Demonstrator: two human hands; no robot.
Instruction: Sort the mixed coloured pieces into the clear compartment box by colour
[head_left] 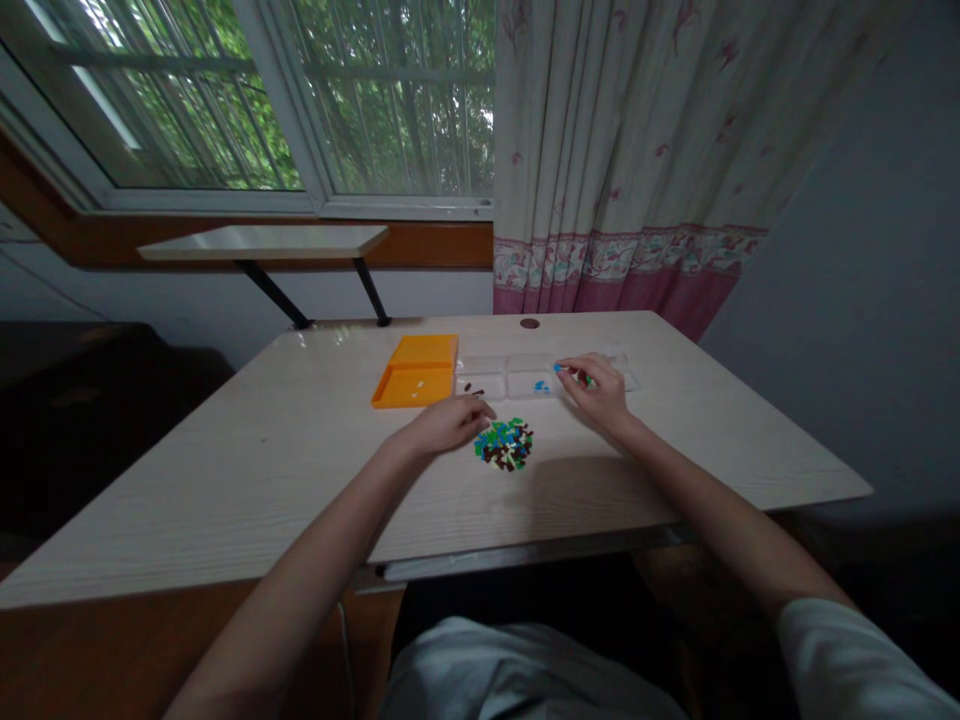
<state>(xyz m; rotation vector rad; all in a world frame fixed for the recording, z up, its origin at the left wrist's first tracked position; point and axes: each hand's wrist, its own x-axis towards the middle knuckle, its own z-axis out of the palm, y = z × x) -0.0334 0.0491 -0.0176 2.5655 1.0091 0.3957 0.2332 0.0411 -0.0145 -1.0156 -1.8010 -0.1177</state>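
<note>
My right hand (602, 388) is raised over the clear compartment boxes, pinching a small blue piece (558, 368) between thumb and fingertips. At the upper left edge of a mixed pile of small pieces (504, 445), my left hand (448, 422) rests with its fingers curled together; whatever they may hold is hidden. Green, blue, dark brown and pale pieces make up the pile. Behind it, one section of the clear boxes (506, 376) holds blue pieces (541, 387), and another has a few brown pieces (474, 390). Some green and red bits show under my right hand.
An orange open case (420, 350) with a few pale pieces lies left of the clear boxes. The wooden desk (262, 470) carries a raised shelf (270, 240) at its back left. A curtain (600, 200) hangs behind the desk, beside a window.
</note>
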